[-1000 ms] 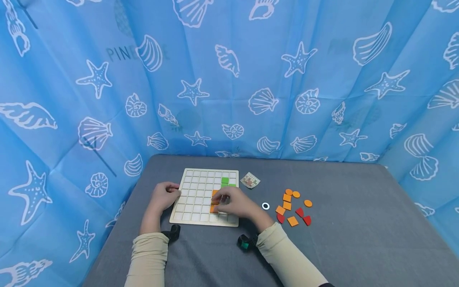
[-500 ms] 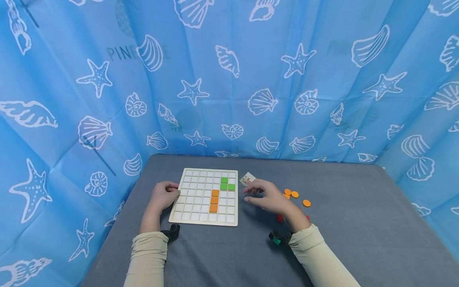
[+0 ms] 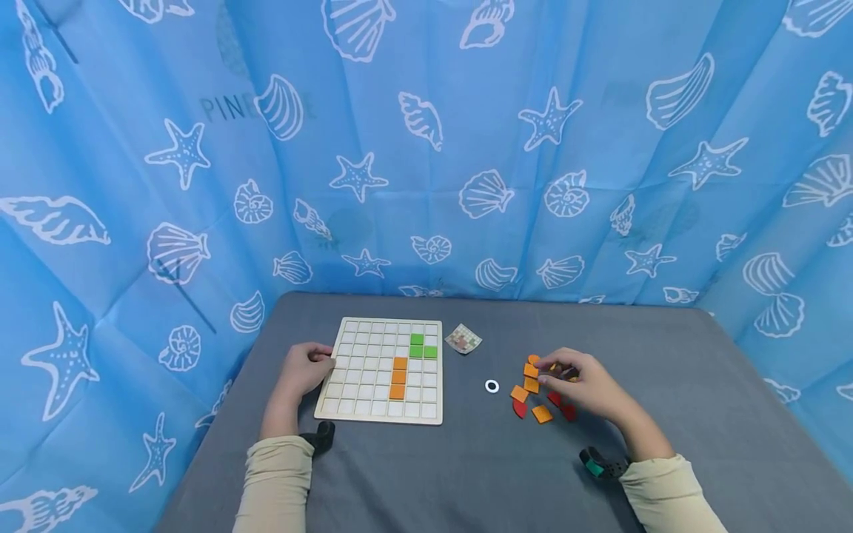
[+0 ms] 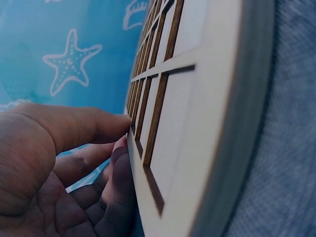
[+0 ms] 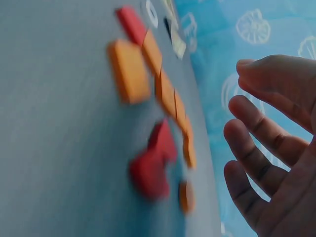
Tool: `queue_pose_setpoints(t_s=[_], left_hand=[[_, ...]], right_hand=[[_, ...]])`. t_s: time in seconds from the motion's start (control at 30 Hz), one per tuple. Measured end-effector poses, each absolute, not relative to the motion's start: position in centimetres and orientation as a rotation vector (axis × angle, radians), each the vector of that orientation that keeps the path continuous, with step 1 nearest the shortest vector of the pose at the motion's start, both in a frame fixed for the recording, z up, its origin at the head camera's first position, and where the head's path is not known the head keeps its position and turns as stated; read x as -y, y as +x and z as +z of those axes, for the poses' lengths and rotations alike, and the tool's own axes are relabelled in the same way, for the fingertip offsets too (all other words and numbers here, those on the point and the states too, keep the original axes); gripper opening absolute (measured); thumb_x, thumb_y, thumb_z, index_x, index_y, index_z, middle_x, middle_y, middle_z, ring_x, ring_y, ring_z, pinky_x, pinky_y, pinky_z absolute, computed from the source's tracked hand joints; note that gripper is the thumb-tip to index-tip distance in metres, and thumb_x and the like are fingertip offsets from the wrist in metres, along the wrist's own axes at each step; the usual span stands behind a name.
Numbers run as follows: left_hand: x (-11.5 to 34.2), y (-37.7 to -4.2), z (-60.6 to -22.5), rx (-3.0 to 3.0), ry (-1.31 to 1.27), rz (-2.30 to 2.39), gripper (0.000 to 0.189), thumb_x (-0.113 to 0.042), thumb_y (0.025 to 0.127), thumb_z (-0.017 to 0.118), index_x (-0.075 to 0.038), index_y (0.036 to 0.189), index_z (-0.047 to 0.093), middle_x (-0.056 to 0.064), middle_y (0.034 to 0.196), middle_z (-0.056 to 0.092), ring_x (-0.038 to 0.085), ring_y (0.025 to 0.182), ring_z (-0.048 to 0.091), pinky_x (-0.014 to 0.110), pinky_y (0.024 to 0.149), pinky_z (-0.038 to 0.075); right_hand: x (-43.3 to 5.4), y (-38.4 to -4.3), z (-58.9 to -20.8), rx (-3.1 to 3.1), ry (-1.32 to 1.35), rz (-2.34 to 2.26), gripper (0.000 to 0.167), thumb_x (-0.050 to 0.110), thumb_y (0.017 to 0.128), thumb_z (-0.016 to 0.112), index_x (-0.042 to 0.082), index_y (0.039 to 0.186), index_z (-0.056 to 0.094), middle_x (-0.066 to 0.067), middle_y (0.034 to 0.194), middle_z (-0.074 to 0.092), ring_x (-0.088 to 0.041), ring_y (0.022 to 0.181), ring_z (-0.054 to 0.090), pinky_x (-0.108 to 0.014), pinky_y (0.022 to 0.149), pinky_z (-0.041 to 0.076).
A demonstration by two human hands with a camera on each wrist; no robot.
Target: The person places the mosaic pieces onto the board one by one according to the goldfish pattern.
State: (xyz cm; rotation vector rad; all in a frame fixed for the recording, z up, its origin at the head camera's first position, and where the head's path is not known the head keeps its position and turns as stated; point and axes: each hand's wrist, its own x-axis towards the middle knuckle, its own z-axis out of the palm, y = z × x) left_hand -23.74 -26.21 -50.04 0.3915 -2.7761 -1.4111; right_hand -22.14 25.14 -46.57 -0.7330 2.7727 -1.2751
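Note:
A pale grid board [image 3: 353, 416] lies on the table, with a column of orange square tiles [image 3: 398, 376] and several green square tiles [image 3: 416, 350] in its cells. My left hand [image 3: 305, 370] holds the board's left edge; in the left wrist view the thumb [image 4: 98, 127] meets the rim and the other fingers curl beside it. Over the loose pieces on the right hovers my right hand [image 3: 589, 385], holding nothing, its fingers loosely bent. Near its fingertips are orange squares [image 3: 520, 394]. Red pieces [image 5: 150, 173] and an orange round piece [image 5: 186, 196] show in the right wrist view.
A small patterned card [image 3: 463, 339] lies right of the board. A white ring with a dark centre [image 3: 492, 386] sits between board and loose pieces. Grey cloth [image 3: 426, 474] covers the table, and a blue shell-print curtain [image 3: 426, 148] hangs behind it.
My right hand has left the orange tiles on the board and moved right to the loose pieces, uncovering the column. The left hand stays at the board's edge.

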Motion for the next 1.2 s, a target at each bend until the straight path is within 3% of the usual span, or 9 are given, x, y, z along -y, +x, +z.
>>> queue_pose_setpoints(t_s=[0.33, 0.6, 1.2], left_hand=[[26.4, -23.9, -49.8, 2.776, 0.408, -1.402, 0.029, -0.011, 0.097, 0.065, 0.001, 0.122, 0.073, 0.015, 0.104, 0.069, 0.028, 0.093, 0.064, 0.041, 0.081, 0.05], [26.4, -24.1, -50.4, 2.768, 0.387, -1.35, 0.028, -0.011, 0.097, 0.065, 0.003, 0.12, 0.073, 0.016, 0.102, 0.07, 0.027, 0.09, 0.065, 0.041, 0.08, 0.051], [26.3, -24.1, -50.6, 2.767, 0.398, -1.372, 0.029, -0.011, 0.096, 0.065, 0.002, 0.121, 0.073, 0.014, 0.101, 0.068, 0.027, 0.09, 0.063, 0.04, 0.081, 0.05]], right_hand=[[-28.9, -19.9, -47.9, -2.662, -0.711, -1.26, 0.025, 0.01, 0.094, 0.079, 0.003, 0.119, 0.075, -0.011, 0.104, 0.068, -0.008, 0.083, 0.059, -0.026, 0.067, 0.052], [-29.8, -19.5, -48.5, -2.608, -0.668, -1.215, 0.031, 0.015, 0.092, 0.083, 0.005, 0.12, 0.075, -0.011, 0.112, 0.068, -0.015, 0.09, 0.061, -0.025, 0.074, 0.053], [-29.9, -19.3, -48.9, -2.671, -0.606, -1.157, 0.024, 0.012, 0.089, 0.084, 0.006, 0.111, 0.076, -0.008, 0.104, 0.068, -0.007, 0.081, 0.058, -0.025, 0.069, 0.05]])
